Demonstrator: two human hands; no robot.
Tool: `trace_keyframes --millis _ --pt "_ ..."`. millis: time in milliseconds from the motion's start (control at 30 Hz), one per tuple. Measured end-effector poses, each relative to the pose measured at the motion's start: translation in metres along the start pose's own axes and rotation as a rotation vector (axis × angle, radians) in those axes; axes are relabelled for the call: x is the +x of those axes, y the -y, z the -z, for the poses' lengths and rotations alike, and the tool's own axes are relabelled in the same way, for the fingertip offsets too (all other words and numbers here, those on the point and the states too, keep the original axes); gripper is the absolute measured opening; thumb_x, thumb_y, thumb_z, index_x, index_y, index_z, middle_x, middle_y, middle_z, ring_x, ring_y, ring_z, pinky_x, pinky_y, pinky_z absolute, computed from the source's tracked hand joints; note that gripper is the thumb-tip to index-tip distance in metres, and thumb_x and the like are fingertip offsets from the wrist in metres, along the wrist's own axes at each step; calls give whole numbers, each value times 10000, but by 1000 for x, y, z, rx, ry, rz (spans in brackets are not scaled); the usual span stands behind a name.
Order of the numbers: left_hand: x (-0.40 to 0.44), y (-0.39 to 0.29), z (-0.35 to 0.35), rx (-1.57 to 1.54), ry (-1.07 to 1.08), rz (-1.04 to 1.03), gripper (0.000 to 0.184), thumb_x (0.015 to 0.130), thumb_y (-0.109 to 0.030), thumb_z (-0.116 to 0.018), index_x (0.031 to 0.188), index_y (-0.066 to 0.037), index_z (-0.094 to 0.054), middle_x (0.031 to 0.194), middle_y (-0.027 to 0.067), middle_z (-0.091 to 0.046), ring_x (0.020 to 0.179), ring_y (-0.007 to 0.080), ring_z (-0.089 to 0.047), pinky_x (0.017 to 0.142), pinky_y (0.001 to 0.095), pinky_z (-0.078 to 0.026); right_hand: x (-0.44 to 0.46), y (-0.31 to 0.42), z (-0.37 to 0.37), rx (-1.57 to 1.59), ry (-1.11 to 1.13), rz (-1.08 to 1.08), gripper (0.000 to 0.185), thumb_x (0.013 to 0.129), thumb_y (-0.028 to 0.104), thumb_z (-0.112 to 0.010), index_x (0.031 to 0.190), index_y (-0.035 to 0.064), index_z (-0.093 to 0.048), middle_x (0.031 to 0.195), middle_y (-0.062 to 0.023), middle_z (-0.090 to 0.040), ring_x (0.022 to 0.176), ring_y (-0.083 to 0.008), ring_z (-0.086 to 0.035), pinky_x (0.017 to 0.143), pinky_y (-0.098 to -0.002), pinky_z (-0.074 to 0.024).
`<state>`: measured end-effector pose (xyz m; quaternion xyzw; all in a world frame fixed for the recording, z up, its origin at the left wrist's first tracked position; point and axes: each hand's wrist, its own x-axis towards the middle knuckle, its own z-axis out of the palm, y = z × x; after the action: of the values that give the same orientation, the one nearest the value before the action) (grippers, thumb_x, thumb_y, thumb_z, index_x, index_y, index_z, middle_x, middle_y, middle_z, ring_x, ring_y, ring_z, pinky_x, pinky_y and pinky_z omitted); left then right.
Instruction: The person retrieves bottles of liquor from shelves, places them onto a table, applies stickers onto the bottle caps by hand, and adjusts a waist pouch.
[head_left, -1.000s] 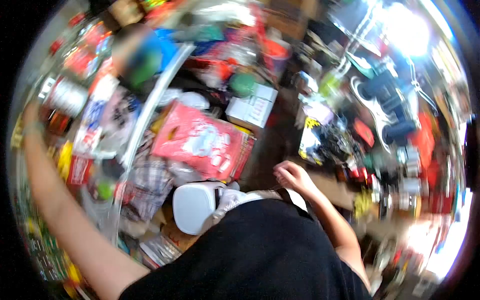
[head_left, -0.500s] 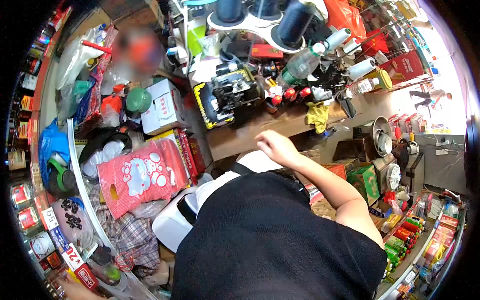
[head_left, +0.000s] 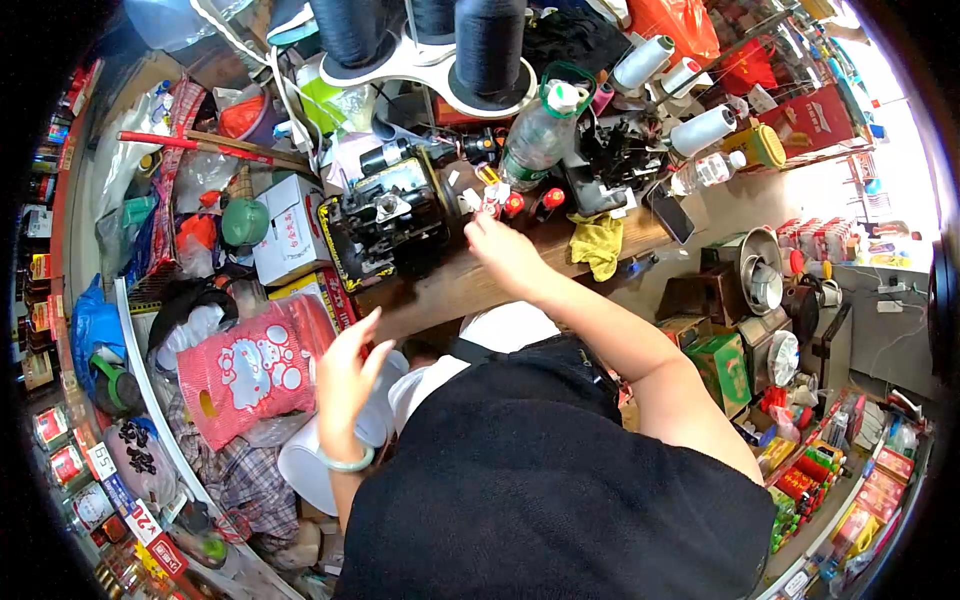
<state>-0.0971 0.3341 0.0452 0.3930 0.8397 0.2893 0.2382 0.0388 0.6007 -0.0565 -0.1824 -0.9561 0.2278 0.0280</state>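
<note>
My right hand (head_left: 505,255) is over the front edge of a wooden bench (head_left: 430,293), its fingers bent and close together. Its fingertips meet a small red-and-white item, and whether they grip it is hard to make out. Small red-capped bottles (head_left: 552,199) stand just beyond, beside a large clear plastic bottle (head_left: 540,140). To the left sits a black sewing machine (head_left: 390,210) on a plate with yellow trim. My left hand (head_left: 348,375), a pale bangle on its wrist, is raised with fingers apart, holding nothing, near a pink patterned bag (head_left: 250,375).
Dark thread cones (head_left: 487,45) stand on a white rack above the bench. A yellow cloth (head_left: 597,245) hangs over the bench edge near a phone (head_left: 672,218). Left of the machine is a white carton (head_left: 290,232). Goods fill shelves (head_left: 800,540) at right.
My left hand has come up from the lower left to beside the pink bag. My right hand has moved left and up to the small bottles. The view has shifted.
</note>
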Motion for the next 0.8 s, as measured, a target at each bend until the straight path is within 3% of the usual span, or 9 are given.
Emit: trace_keyframes --millis 133,200,300,333,433,533,567,667,800 --pt "41 -17 -65 -93 123 -42 788 806 -115 -778 1494 -143 -395 1357 137 -580 1108 245 -652 918 368 -528 -19 7 5 -26 18 255 181 818 81 -578 983 19 -535 985 -141 -532 880 -301 -653 687 -388 -582" --pt "55 -22 -84 104 141 -108 875 742 -76 -805 1498 -145 -370 1383 123 -551 1215 312 -577 990 393 -495 -25 15 12 28 114 325 175 838 102 -571 980 9 -531 983 -150 -541 886 -313 -652 726 -400 -575" --pt "66 2 -116 60 108 -250 841 756 -117 -794 1487 -157 -381 1398 132 -532 1244 325 -545 1018 384 -478 -24 17 -10 234 116 404 183 859 118 -561 974 -17 -516 1017 -190 -557 906 -369 -642 751 -444 -559" --pt "67 11 -126 3 58 -248 711 761 -117 -782 1408 -128 -487 1383 119 -551 1235 315 -555 1001 378 -485 -24 21 -12 265 111 397 195 857 128 -562 989 -11 -525 1027 -197 -563 917 -363 -644 743 -442 -557" --pt "70 15 -132 138 237 -36 453 768 -159 -767 1199 -105 -639 1208 89 -664 1113 302 -621 915 379 -513 -18 25 -11 295 204 388 222 887 171 -578 1017 -7 -552 1035 -202 -578 921 -375 -640 771 -458 -546" --pt "67 18 -136 160 169 -159 439 759 -170 -778 1175 -120 -645 1149 80 -682 1063 294 -638 880 382 -520 -17 29 8 623 135 161 295 966 246 -580 1091 -21 -583 1064 -215 -590 965 -395 -624 832 -453 -517" --pt "62 15 -140 222 149 7 384 759 -184 -782 1119 -128 -663 1115 71 -688 1029 286 -650 846 382 -525 -13 22 1 610 50 113 279 965 234 -574 1068 -25 -594 1058 -222 -595 986 -399 -616 850 -446 -509" --pt "54 15 -144 147 -5 -82 375 767 -249 -795 1106 -135 -681 1049 71 -702 977 303 -666 798 389 -535 -9 -10 -39 366 -138 4 304 947 219 -577 1121 -30 -593 1223 -244 -553 1025 -406 -615 902 -444 -507" --pt "48 25 -143 133 -42 -51 377 768 -252 -794 1110 -145 -678 1052 63 -699 980 304 -664 812 390 -530 -8 1 -6 49 -28 -18 322 887 118 -560 1174 -25 -557 1332 -243 -487 915 -359 -665 716 -435 -575"
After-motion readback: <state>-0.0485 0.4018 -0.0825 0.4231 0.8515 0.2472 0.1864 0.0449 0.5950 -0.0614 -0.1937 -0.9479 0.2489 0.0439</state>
